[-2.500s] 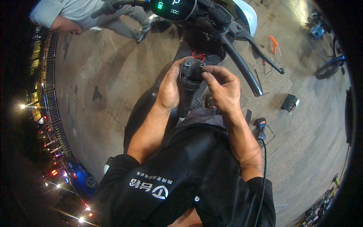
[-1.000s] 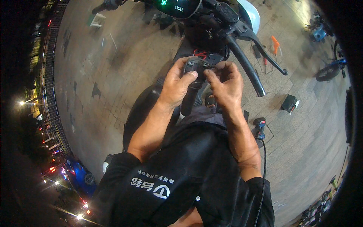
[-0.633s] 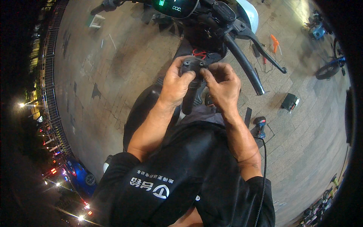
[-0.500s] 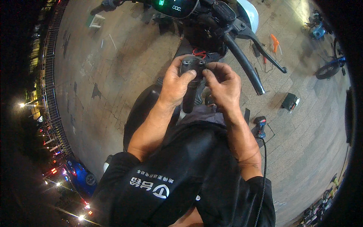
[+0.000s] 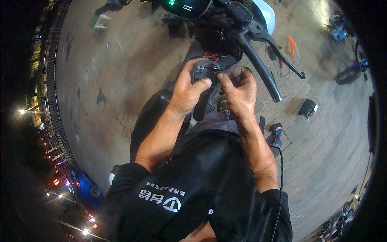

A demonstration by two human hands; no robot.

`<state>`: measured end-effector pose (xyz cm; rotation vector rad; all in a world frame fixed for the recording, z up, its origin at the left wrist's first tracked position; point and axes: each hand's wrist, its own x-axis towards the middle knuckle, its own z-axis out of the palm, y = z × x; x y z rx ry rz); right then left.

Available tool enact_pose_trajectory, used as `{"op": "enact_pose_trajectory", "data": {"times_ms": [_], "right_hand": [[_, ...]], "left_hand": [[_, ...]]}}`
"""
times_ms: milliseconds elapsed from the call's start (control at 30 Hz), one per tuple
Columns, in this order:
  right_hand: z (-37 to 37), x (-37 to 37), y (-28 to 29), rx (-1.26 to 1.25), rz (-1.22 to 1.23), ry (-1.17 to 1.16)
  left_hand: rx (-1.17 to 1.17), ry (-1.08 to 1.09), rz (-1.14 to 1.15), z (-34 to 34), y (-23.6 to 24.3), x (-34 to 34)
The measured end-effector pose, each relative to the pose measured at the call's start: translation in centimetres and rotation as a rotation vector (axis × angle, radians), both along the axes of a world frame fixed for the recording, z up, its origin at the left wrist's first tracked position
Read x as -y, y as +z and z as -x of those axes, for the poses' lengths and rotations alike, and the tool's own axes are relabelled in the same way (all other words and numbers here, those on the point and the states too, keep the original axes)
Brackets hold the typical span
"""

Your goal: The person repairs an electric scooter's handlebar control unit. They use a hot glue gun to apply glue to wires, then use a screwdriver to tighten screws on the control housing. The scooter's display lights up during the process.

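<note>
My left hand is closed round a dark handlebar grip with a rounded housing, its thumb lying across the front. Two small fixings show near the housing's top, and the dark tubular part points down toward my lap. At the housing's right edge, my right hand has thumb and forefinger pinched together; whatever sits between them is too small to tell. Red wires show just beyond the housing. Ahead on the right, the scooter's handlebar tube is bare, with a brake lever beside it.
A lit display tops the scooter. On the paving to the right lie a blue cordless drill, a dark box, an orange-handled tool and cables. A black cord runs along my right arm. A white stool stands far left.
The housing has tilted slightly, showing more of its inner side. My left thumb has shifted slightly right, and my right fingers have moved a little at its edge.
</note>
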<state>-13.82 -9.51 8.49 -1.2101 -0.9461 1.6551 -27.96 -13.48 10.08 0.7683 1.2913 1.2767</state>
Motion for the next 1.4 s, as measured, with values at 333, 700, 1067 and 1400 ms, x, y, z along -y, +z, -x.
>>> {"op": "enact_pose_trajectory", "data": {"times_ms": [333, 700, 1067, 1400], "right_hand": [[-0.2, -0.1, -0.5, -0.106, 0.059, -0.003], [-1.0, 0.2, -1.3, -0.092, 0.056, 0.007], [-1.3, -0.4, -0.4, -0.063, 0.059, 0.204], [-1.5, -0.2, -1.2, -0.354, 0.218, 0.16]], "left_hand": [[0.044, 0.046, -0.007, -0.4, -0.7, -0.1], [0.088, 0.131, 0.032, -1.0, -0.7, -0.6], [0.192, 0.077, 0.019, -0.8, -0.4, -0.5], [0.423, 0.052, -0.004, 0.0, -0.4, -0.4]]}}
